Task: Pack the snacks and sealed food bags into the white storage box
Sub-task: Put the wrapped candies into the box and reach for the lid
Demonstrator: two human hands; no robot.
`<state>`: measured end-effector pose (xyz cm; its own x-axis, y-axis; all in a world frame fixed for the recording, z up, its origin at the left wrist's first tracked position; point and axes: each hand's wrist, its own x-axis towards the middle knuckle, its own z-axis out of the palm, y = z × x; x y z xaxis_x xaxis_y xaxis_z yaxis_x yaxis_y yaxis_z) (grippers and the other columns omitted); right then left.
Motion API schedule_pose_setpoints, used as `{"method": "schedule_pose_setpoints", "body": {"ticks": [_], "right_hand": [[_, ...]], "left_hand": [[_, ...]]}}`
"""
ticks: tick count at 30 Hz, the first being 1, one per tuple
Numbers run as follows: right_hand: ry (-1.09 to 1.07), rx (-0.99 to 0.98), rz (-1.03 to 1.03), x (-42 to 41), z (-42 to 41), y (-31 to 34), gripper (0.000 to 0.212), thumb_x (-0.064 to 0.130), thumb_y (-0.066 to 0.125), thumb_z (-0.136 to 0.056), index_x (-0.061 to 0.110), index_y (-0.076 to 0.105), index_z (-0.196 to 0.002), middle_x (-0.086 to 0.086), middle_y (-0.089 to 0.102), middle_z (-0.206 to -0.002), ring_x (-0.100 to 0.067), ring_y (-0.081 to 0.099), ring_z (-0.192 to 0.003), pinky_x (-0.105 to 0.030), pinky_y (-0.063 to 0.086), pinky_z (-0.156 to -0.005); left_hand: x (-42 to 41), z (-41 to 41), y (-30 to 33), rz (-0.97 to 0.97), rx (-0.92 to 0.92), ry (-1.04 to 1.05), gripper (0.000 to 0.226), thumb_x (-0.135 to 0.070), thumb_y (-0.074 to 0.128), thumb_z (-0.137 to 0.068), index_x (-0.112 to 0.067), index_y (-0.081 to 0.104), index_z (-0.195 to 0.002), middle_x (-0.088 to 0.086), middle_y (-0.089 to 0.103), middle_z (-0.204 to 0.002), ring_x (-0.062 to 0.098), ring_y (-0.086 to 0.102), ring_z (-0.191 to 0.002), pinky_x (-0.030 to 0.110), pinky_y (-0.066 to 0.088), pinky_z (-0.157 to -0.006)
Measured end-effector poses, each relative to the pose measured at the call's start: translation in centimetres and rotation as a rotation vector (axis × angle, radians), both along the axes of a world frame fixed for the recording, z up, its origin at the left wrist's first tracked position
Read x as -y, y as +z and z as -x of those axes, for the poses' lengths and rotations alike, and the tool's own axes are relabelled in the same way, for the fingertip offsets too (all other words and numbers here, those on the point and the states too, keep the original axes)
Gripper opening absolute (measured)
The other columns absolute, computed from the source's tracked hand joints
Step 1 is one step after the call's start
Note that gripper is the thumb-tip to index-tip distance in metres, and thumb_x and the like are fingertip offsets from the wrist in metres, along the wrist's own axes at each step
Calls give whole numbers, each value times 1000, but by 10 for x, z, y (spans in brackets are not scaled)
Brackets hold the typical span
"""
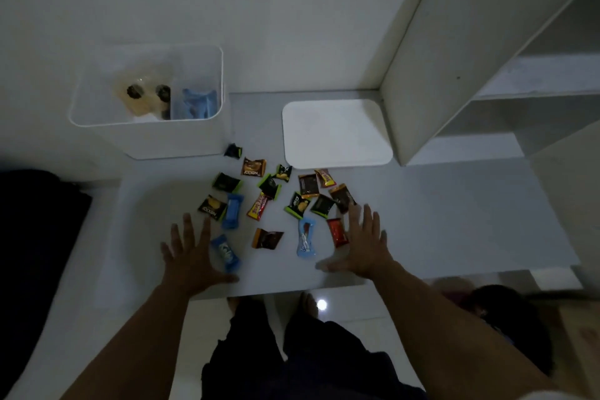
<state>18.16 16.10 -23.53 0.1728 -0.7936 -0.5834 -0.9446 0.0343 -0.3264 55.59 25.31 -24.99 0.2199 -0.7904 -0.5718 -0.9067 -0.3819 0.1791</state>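
Head view shows both hands flat with fingers spread, holding nothing. Left hand (191, 256) lies on the white tabletop (438, 230) beside a blue snack pack (225, 253). Right hand (362, 245) lies near a red snack pack (337, 232). Many small snack packs (269, 187) lie scattered between and beyond the hands. White storage box (152, 127) stands at the far left with sealed food bags (143, 97) and a blue pack (196, 104) inside. Its white lid (336, 133) lies to the right.

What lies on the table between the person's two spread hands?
In the head view, between the left hand and right hand lie a brown snack packet and a light-blue wrapped snack.
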Motion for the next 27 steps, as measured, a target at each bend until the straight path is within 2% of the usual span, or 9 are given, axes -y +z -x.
{"method": "schedule_pose_setpoints", "body": {"ticks": [5,9,13,17,20,23,25,27], "right_hand": [[136,-95,93,-16,-15,-38,163,97,61,-40,28,-40,-147,-16,-40,-157,-41,-31,-147,-69,2,-118],[96,-81,189,5,-37,-55,160,102,54,-40,27,-28,-154,-15,-36,-160,-41,-29,-148,-75,2,-114],[30,-68,242,34,-44,-57,159,100,59,-36,33,-22,-156,-12,-30,-163,-43,-24,-150,-81,5,-108],[124,-68,218,49,-48,-62,153,100,56,-39,37,-19,-156,-13,-27,-164,-43,-26,-149,-83,2,-106],[249,-129,264,51,-54,-73,131,101,42,-54,36,1,-160,-17,-10,-167,-46,-17,-150,-81,3,-109],[307,-89,439,49,-56,-80,96,90,43,-76,35,32,-154,-17,22,-162,-45,12,-151,-72,16,-113],[329,-65,564,47,-53,-83,75,80,44,-85,33,48,-144,-14,37,-155,-40,28,-145,-61,26,-110],[327,-49,626,47,-49,-86,58,71,46,-90,32,56,-132,-10,45,-147,-35,38,-138,-50,34,-101]], "left_hand": [[0,15,-33,68,27,-77,160,-109,44,-35,-30,-25,-155,9,-44,-156,39,-39,-144,71,-9,-115],[31,27,-45,173,29,-115,162,-109,45,-32,-27,-16,-159,16,-33,-161,43,-34,-145,73,-16,-112],[54,28,-46,193,44,-150,162,-109,46,-34,-24,-10,-160,17,-27,-164,45,-29,-148,75,-12,-111],[61,31,-55,234,27,-236,157,-109,43,-40,-20,-3,-162,20,-15,-166,44,-20,-151,75,0,-114],[65,43,-54,325,22,-334,151,-108,44,-44,-20,12,-162,19,-1,-168,43,-3,-154,69,7,-118],[67,62,-55,394,17,-408,139,-105,44,-51,-21,24,-160,20,11,-167,43,13,-152,64,12,-119],[66,73,-62,454,25,-393,118,-96,49,-65,-22,36,-156,19,25,-163,43,26,-148,61,19,-117],[65,83,-69,526,73,-347,89,-79,56,-78,-25,50,-148,17,41,-155,41,38,-140,56,30,-112]]}}
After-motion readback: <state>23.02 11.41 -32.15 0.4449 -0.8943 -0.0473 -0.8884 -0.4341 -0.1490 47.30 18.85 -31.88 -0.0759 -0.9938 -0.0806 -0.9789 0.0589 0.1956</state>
